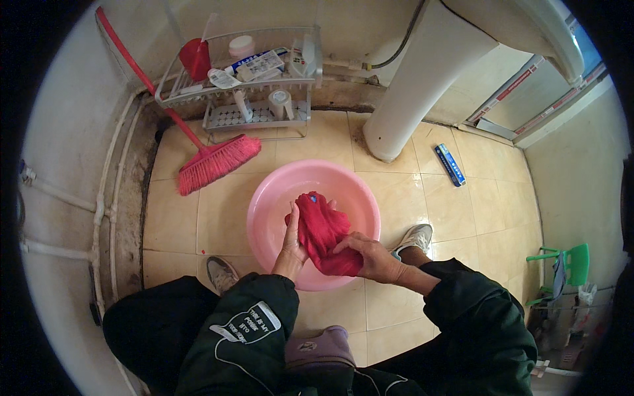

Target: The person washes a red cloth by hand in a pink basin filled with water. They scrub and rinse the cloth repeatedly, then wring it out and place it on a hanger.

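Note:
A wet-looking red cloth (322, 225) is bunched over a pink plastic basin (267, 198) on the floor. It has a small blue spot near its far end. My left hand (293, 242) supports the cloth from the left and beneath, its thumb along the side and some fingertips showing past the far right edge. At the cloth's near right end, my right hand (369, 255) grips a fold between thumb and fingers. Shallow liquid seems to lie in the basin, though the cloth and hands hide much of its bottom.
A pink broom (220, 161) leans at the left, beside a metal rack (257, 119) of toiletries. A white pedestal (403, 94) stands beyond the basin. On the tiles to the right lies a blue box (449, 165). A green chair (577, 265) is at far right, a purple stool (322, 346) near me.

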{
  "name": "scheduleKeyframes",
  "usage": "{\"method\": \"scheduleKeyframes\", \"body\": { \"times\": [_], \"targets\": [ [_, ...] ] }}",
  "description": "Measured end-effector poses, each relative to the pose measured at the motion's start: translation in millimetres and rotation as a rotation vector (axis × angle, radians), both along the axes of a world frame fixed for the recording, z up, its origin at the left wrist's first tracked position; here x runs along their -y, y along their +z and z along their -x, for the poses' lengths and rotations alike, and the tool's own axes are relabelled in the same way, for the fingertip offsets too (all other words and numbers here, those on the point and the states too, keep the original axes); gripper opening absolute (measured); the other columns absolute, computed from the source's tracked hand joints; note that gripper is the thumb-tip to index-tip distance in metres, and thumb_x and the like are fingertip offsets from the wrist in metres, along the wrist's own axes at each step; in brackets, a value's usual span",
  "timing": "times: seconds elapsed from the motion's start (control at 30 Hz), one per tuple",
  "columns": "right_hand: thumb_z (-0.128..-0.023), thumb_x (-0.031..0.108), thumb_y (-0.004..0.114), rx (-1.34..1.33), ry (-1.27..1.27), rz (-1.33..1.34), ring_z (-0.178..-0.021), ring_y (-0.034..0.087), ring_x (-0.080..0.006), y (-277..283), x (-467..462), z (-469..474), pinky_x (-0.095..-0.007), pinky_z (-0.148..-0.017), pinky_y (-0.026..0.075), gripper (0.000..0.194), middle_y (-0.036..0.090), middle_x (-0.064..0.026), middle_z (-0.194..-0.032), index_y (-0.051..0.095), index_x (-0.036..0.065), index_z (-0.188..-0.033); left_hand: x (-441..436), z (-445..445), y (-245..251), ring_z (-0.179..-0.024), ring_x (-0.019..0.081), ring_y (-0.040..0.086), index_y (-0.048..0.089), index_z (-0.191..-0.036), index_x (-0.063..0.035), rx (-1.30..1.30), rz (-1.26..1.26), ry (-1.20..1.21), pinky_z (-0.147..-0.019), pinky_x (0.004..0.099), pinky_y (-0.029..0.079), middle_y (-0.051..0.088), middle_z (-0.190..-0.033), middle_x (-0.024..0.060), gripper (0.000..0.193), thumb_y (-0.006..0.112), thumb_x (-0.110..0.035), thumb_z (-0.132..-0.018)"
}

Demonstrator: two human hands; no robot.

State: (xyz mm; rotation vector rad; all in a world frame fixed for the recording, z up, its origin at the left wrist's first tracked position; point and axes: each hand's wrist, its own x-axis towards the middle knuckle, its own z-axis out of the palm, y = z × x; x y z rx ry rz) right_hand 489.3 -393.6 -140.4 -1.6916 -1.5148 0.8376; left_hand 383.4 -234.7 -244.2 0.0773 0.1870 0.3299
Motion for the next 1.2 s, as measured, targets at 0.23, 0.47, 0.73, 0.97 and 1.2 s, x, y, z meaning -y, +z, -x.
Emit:
{"method": "scheduleKeyframes", "body": {
  "times": [0.23, 0.47, 0.73, 0.97, 1.2],
  "targets": [
    [-0.085, 0.025, 0.074, -0.555, 0.314, 0.596, -0.126, 0.048, -0.0240, -7.9, -15.9, -82.2, -0.0401, -0.106, 0.041, 0.056, 0.053, -0.0096, -0.134, 0.051, 0.006, -0.133, -10.6, 6.1, -4.8, -0.101, 0.0240, 0.062, 0.052, -0.127, -0.0064, -0.255, -0.113, -0.066, -0.094, 0.0417, 0.050, 0.065, -0.109, 0.0101, 0.057, 0.065, -0.047, -0.089],
    [-0.087, 0.061, 0.055, -1.617, -0.263, 0.344, -0.114, 0.058, -0.0292, -99.7, -35.4, -71.1, -0.0447, -0.103, 0.046, 0.077, 0.054, -0.0173, -0.132, 0.038, 0.010, -0.142, -11.4, 6.5, 16.5, -0.079, 0.0180, 0.058, 0.047, -0.130, -0.0022, -0.116, -0.157, -0.404, -0.079, 0.0334, 0.050, 0.058, -0.091, 0.0071, 0.067, 0.073, -0.042, -0.082],
    [-0.090, 0.039, 0.066, -1.567, -0.344, 0.042, -0.082, 0.064, -0.0215, -91.8, -91.3, -60.9, -0.0351, -0.071, 0.057, 0.049, 0.060, -0.0075, -0.099, 0.050, 0.011, -0.128, -18.7, 1.1, 42.4, -0.075, 0.0140, 0.055, 0.048, -0.120, -0.0042, -0.111, -0.225, -0.693, -0.071, 0.0288, 0.046, 0.054, -0.084, 0.0050, 0.055, 0.076, -0.030, -0.080],
    [-0.076, 0.018, 0.073, -0.474, -0.347, 0.391, -0.081, 0.064, -0.0193, -63.3, -119.9, -63.9, -0.0361, -0.076, 0.054, 0.034, 0.066, -0.0080, -0.088, 0.059, 0.001, -0.101, -26.0, -9.4, 33.2, -0.077, 0.0151, 0.060, 0.054, -0.111, -0.0092, -0.744, -0.637, -0.742, -0.065, 0.0326, 0.052, 0.060, -0.090, 0.0035, 0.043, 0.079, -0.018, -0.077],
    [-0.077, 0.018, 0.068, -0.025, -0.492, 0.250, -0.093, 0.064, -0.0394, -67.4, -127.2, -41.7, -0.0453, -0.079, 0.052, 0.063, 0.065, -0.0234, -0.098, 0.045, 0.007, -0.135, -11.0, -5.2, 36.2, -0.082, 0.0181, 0.064, 0.046, -0.120, -0.0045, -0.855, -1.628, -0.194, -0.070, 0.0350, 0.053, 0.062, -0.094, 0.0096, 0.053, 0.076, -0.016, -0.079]
  ]
}}
